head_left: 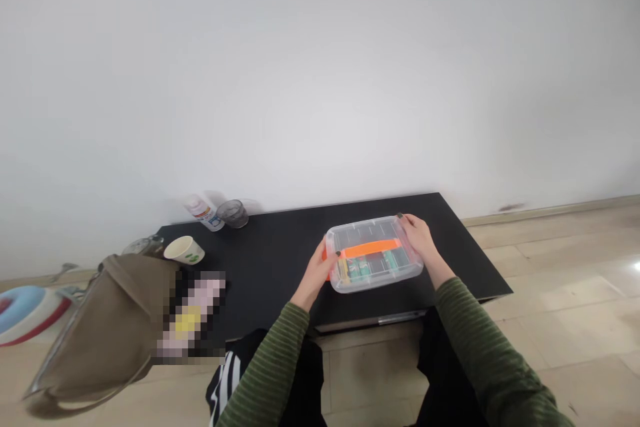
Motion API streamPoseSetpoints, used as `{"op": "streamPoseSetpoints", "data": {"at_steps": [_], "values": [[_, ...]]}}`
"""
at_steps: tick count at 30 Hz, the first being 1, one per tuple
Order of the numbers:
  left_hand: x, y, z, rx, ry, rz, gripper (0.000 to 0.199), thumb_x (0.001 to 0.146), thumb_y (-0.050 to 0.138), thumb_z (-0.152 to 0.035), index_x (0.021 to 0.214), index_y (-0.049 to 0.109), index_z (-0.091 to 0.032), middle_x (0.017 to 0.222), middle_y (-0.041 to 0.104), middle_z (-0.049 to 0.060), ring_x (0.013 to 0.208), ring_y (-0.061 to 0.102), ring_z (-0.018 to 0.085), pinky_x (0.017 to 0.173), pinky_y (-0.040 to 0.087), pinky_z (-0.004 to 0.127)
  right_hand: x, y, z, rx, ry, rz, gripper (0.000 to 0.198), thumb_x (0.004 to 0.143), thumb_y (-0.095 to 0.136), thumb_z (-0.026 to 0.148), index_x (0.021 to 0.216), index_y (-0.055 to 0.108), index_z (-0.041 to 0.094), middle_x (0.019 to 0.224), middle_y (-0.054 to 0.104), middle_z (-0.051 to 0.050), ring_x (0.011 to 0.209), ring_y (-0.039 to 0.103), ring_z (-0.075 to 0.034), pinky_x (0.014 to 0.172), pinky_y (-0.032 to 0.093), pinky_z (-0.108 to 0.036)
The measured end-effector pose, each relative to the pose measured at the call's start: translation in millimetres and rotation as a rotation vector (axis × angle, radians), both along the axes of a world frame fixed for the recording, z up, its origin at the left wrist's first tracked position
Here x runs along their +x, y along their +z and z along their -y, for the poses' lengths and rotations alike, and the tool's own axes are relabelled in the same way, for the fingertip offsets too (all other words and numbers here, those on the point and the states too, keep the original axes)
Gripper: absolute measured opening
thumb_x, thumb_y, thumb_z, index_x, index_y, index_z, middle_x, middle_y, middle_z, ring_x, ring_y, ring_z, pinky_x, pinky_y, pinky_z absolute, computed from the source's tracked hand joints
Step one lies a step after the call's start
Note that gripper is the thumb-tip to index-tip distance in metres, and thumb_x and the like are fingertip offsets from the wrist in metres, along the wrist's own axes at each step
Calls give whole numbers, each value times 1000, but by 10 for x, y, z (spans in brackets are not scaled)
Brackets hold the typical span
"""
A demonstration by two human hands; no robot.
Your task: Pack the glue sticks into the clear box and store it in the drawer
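Note:
Between my hands is a clear plastic storage box (367,232) with an orange handle (370,248) across its lid. Through the lid show small green and yellow items, too unclear to name. My left hand (320,270) grips the box's left end, where an orange latch partly shows, with the thumb on top of the lid. My right hand (419,240) holds the far right corner, thumb over the rim and the other fingers mostly hidden. The box is over the right part of a black table (280,240); whether it rests there I cannot tell.
On the table's left stand a paper cup (184,250), a dark glass (233,214) and a white spray can or bottle (204,212). A brown bag (110,327) hangs over the left end, near a blurred pinkish item (200,300). A white wall (320,80) rises behind.

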State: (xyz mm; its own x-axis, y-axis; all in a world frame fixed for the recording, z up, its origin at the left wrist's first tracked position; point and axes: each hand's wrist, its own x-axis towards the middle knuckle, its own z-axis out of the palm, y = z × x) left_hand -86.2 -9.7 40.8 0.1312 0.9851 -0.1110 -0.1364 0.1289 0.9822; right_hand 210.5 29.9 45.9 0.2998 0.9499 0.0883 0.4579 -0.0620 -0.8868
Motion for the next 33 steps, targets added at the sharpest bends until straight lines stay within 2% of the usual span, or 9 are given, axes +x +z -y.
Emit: {"op": "streamPoseSetpoints", "data": {"at_steps": [4, 7, 10, 13, 15, 18, 21, 25, 33], "values": [[53, 70, 62, -11, 48, 65, 106, 84, 70, -28, 158, -6, -39, 155, 43, 9, 134, 53, 23, 112, 41, 42, 6, -27, 0, -26, -38, -4, 44, 89, 47, 55, 80, 71, 19, 78, 71, -5, 72, 60, -20, 62, 40, -29], [93, 86, 94, -120, 119, 128, 114, 82, 74, -26, 157, -11, -39, 153, 44, 12, 129, 57, 24, 106, 47, 41, 57, -50, 11, -39, -60, -116, 41, 88, 49, 52, 87, 73, 19, 91, 74, -7, 83, 64, -22, 68, 44, -29], [129, 60, 130, -229, 206, 183, 108, 78, 78, -29, 160, 8, -27, 147, 50, 18, 122, 62, 27, 97, 53, 37, 138, -56, 94, -95, -68, -322, 37, 84, 59, 51, 92, 73, 18, 97, 75, -9, 87, 66, -22, 70, 49, -28], [152, 28, 179, -226, 128, 246, 80, 77, 78, -39, 144, 44, -13, 131, 63, 21, 113, 67, 30, 91, 57, 37, 192, -45, 270, -235, -50, -461, 39, 76, 72, 50, 96, 71, 17, 93, 75, -8, 79, 67, -20, 64, 51, -27], [164, 22, 207, -214, 76, 261, 69, 77, 77, -43, 133, 55, -10, 121, 68, 21, 108, 69, 31, 89, 57, 39, 187, -44, 410, -341, -13, -521, 45, 72, 78, 48, 102, 69, 16, 92, 75, -8, 76, 68, -20, 61, 52, -27], [184, 39, 224, -195, 77, 233, 62, 77, 78, -42, 127, 59, -11, 115, 71, 18, 106, 70, 30, 89, 58, 40, 127, -78, 579, -426, 77, -601, 51, 71, 81, 46, 109, 67, 15, 98, 75, -10, 81, 70, -22, 63, 55, -29], [206, 59, 213, -169, 123, 195, 54, 77, 77, -38, 121, 60, -13, 114, 71, 15, 105, 70, 28, 90, 57, 40, 52, -133, 662, -303, 43, -550, 50, 72, 79, 44, 111, 66, 16, 104, 74, -11, 88, 70, -23, 70, 55, -30], [218, 57, 189, -166, 163, 152, 48, 79, 74, -33, 120, 59, -14, 117, 69, 13, 109, 68, 27, 94, 54, 40, -22, -137, 706, -83, -39, -264, 49, 77, 72, 42, 121, 64, 20, 115, 71, -8, 103, 66, -25, 88, 51, -36], [172, -6, 155, -119, 145, 47, 47, 83, 69, -32, 126, 56, -17, 119, 67, 11, 113, 64, 27, 95, 53, 40, -117, -21, 760, -50, -43, -138, 48, 82, 62, 33, 130, 63, 27, 118, 71, -6, 112, 64, -29, 95, 48, -39]]}}
